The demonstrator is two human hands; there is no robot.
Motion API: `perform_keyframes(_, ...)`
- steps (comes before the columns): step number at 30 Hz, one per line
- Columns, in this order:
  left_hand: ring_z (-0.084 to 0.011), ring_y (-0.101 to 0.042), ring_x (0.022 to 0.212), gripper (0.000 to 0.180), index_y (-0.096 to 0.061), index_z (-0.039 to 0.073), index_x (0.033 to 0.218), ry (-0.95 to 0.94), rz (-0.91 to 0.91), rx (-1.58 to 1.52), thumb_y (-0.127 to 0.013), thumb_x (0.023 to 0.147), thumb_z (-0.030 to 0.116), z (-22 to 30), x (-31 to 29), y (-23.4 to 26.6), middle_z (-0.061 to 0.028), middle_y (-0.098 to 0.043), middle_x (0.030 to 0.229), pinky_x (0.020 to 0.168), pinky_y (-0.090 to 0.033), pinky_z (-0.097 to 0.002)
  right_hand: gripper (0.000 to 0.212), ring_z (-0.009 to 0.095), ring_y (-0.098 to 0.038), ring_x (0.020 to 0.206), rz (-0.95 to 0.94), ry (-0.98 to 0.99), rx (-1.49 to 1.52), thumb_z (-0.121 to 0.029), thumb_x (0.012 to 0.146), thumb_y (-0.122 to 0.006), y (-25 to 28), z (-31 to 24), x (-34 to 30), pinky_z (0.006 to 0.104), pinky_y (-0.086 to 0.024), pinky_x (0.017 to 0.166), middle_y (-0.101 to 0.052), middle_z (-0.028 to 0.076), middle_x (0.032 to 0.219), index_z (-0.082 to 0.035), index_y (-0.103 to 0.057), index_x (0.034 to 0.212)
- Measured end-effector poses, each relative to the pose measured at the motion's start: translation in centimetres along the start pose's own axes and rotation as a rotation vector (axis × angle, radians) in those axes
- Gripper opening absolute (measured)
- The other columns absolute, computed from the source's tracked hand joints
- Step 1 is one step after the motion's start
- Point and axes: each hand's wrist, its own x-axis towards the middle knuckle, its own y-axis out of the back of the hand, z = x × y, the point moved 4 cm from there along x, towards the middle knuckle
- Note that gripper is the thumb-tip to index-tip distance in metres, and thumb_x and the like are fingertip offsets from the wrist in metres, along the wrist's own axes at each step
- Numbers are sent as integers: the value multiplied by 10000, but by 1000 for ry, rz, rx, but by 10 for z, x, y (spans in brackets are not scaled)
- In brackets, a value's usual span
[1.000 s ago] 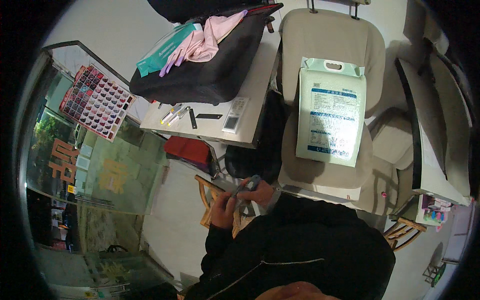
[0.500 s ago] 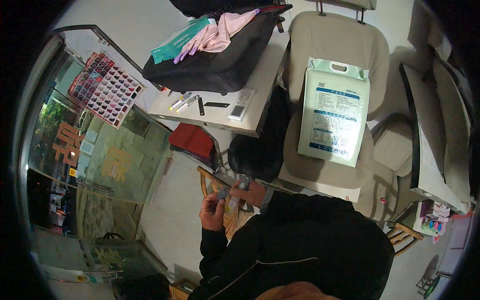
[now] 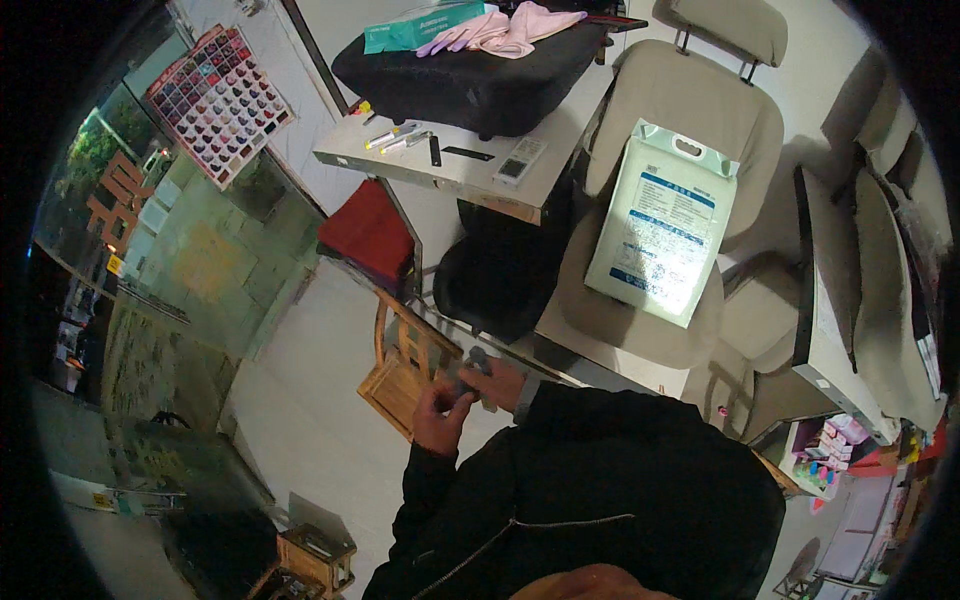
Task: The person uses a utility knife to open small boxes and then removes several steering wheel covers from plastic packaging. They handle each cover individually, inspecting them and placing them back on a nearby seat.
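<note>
My left hand (image 3: 436, 425) and my right hand (image 3: 502, 384) meet in front of my body. Both close on a small dark grey object (image 3: 462, 388) whose kind I cannot make out. A rounded dark end pokes up past the fingers of my right hand. Just beyond, a wooden chair (image 3: 398, 392) with a slatted back stands on the floor.
A large pale green package (image 3: 660, 230) leans on a beige car-style seat (image 3: 695, 95). The white table (image 3: 375, 150) ahead bears pens, a remote (image 3: 520, 161), a black cushion (image 3: 460, 85), pink gloves (image 3: 525, 32) and a teal box (image 3: 422, 28). A red-seated chair (image 3: 368, 235) stands left.
My view has shifted, so the room appears turned and more of the wooden chair shows. Both hands stay together on the small grey object.
</note>
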Motion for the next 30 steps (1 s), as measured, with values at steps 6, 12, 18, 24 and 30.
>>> perform_keyframes(6, -126, -663, 911, 305, -601, 33, 1188, 32, 32, 45, -743, 919, 59, -5, -9, -13, -62, -689, 1013, 813, -541, -281, 226, 229, -710, 835, 205, 9, 250, -269, 945, -683, 56, -34, -8, 350, -585, 723, -704, 156, 995, -48, -634, 953)
perform_keyframes(12, -121, -647, 916, 250, -626, 30, 1180, 32, 91, 116, -712, 961, 113, 0, -8, -14, -37, -675, 999, 840, -522, -279, 168, 242, -691, 736, 587, 306, 611, -212, 993, -648, 219, -73, 44, 381, -591, 624, -693, 130, 906, -94, -552, 1062)
perform_keyframes(18, -114, -636, 959, 208, -644, 39, 1165, 53, 43, 77, -679, 996, 156, 4, 15, -60, -31, -682, 987, 866, -515, -280, 269, 206, -650, 718, 595, 289, 710, -319, 961, -721, 350, -86, 106, 324, -530, 572, -661, 60, 857, -112, -580, 1059)
perform_keyframes(24, -128, -650, 973, 227, -644, 22, 1186, 118, -13, 178, -677, 995, 141, 12, 38, -98, -47, -695, 1030, 875, -521, -284, 400, 157, -574, 659, 423, 212, 801, -397, 895, -797, 388, -84, 160, 322, -513, 584, -599, 29, 796, -69, -626, 1048)
perform_keyframes(30, -128, -648, 972, 234, -642, 17, 1203, 77, 44, 204, -664, 1002, 135, 20, 48, -120, -43, -693, 1046, 888, -517, -287, 383, 142, -562, 654, 246, 273, 843, -390, 882, -812, 392, -84, 188, 304, -506, 579, -576, 14, 778, -94, -626, 1039)
